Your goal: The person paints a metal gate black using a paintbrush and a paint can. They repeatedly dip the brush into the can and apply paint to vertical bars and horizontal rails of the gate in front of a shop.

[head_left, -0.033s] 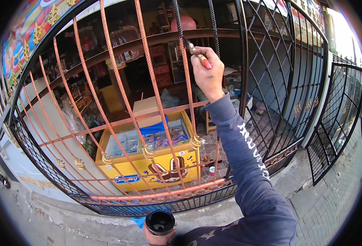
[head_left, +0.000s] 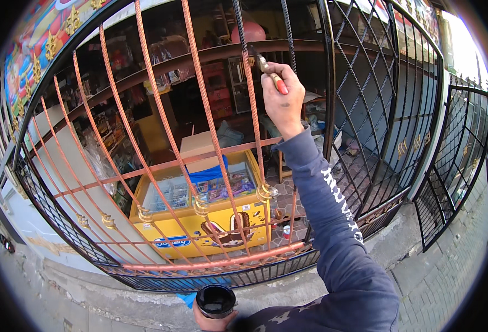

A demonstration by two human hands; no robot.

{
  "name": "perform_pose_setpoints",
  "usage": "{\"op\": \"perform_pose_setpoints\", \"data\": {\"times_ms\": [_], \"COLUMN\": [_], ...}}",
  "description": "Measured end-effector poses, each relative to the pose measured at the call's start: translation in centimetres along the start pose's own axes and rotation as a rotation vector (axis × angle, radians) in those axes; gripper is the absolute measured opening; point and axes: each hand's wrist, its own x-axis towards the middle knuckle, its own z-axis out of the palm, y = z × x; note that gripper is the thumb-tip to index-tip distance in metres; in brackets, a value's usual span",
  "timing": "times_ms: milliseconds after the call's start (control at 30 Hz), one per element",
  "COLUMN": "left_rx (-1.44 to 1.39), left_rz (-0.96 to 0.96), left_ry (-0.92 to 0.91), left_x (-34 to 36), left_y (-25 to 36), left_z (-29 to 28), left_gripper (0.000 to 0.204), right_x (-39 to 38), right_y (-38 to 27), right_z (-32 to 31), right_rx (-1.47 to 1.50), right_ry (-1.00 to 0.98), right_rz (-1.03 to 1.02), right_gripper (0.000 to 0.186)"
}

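Raised in front of a barred window grille, my right hand is closed around a paintbrush whose handle ends in red. Its dark bristles point up and left, close beside a twisted metal bar. That bar is black along its top part and reddish-brown below; whether the bristles touch it I cannot tell. Low in view, my left hand grips a black pot holding dark, glossy paint.
Several reddish-brown bars with gold collars stand to the left, black lattice to the right. Behind them sits a yellow chest freezer bearing a cardboard box. An open black gate stands far right, above paving.
My right hand and the brush have shifted slightly right and down, and the bristles have come away from the bar's left side. My left hand and the pot stay in place.
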Motion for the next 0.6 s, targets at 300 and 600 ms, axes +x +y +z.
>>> {"op": "perform_pose_setpoints", "data": {"times_ms": [300, 600], "left_rx": [-0.206, -0.309], "left_rz": [-0.156, -0.195], "left_ry": [-0.063, -0.055], "left_x": [1.0, 1.2], "left_y": [2.8, 4.4], "left_z": [0.8, 1.9], "left_gripper": [0.111, 0.109], "right_x": [1.0, -0.1], "right_y": [0.3, 0.3], "right_z": [0.9, 1.9], "right_rx": [-0.124, -0.181], "right_ry": [-0.016, -0.117], "right_rz": [-0.217, -0.257], "right_gripper": [0.018, 0.021]}}
